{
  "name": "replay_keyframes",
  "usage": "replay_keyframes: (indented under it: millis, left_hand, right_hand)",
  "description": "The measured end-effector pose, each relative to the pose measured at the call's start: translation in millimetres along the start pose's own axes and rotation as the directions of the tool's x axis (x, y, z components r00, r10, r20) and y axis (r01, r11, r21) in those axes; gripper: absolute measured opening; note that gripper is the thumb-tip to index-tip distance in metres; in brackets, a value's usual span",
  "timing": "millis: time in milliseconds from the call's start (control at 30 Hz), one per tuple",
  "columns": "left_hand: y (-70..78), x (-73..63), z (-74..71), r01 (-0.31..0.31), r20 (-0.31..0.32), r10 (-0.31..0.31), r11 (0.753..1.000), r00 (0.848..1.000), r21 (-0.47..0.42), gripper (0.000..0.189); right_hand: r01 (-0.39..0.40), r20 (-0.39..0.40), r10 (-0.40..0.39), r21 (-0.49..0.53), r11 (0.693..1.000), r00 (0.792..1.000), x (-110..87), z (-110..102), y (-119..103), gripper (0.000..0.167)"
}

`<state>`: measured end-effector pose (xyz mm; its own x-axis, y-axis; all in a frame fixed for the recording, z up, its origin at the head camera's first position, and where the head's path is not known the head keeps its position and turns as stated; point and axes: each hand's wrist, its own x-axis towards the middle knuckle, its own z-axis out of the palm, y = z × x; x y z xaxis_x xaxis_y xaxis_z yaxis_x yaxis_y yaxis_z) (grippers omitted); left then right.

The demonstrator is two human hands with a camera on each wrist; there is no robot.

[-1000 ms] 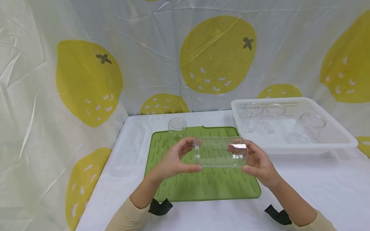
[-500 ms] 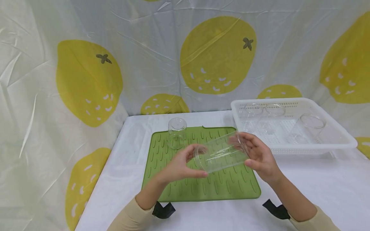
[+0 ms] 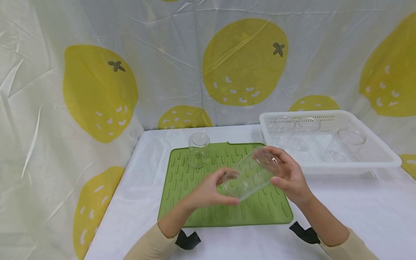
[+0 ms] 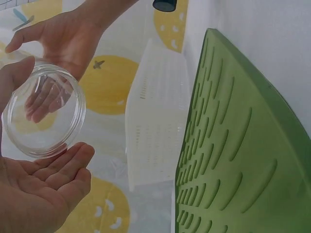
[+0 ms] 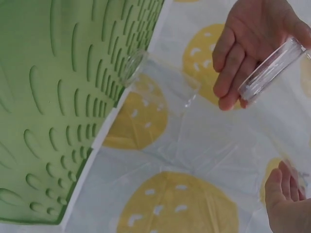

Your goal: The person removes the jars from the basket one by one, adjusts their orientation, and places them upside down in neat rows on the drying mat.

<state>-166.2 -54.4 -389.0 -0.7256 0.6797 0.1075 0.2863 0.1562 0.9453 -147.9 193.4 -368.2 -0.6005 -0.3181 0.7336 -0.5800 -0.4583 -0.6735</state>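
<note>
Both hands hold a clear drinking glass [image 3: 254,177], tilted with its right end higher, over a green ridged drying mat [image 3: 208,211]. My left hand [image 3: 209,191] grips the lower end between thumb and fingers; in the left wrist view that round end of the glass [image 4: 77,114] shows a thick ring. At the upper end my right hand [image 3: 289,177] has its thumb in front and its fingers behind the glass. Another clear glass [image 3: 199,150] stands at the mat's back left corner, and the right wrist view catches this standing glass [image 5: 163,82] too.
A white perforated plastic basket [image 3: 373,164] stands right of the mat, with 3 clear glasses inside, one being the glass [image 3: 351,139] at its right. A white cloth covers the table [image 3: 130,202]. Behind hangs a lemon-print curtain [image 3: 169,72].
The held glass has turned from level to slanting, its left end coming down and toward me, its right end rising. My left hand has moved a little right and down with it.
</note>
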Motion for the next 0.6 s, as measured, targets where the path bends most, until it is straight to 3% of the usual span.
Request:
replay_keyframes:
  millis: [300, 600]
  left_hand:
    - [-4.7, 2.4, 7.4, 0.007, 0.003, -0.007, 1.0, 1.0, 0.029, 0.072]
    - [-7.4, 4.0, 12.4, 0.028, 0.019, -0.029, 0.999, 0.999, 0.022, 0.074]
  right_hand:
    - [-0.039, -0.032, 0.039, -0.019, 0.999, 0.999, 1.3, 5.9, 1.3, 0.06]
    - [-0.025, -0.012, 0.024, -0.051, 0.998, 1.0, 4.9, 9.4, 3.7, 0.062]
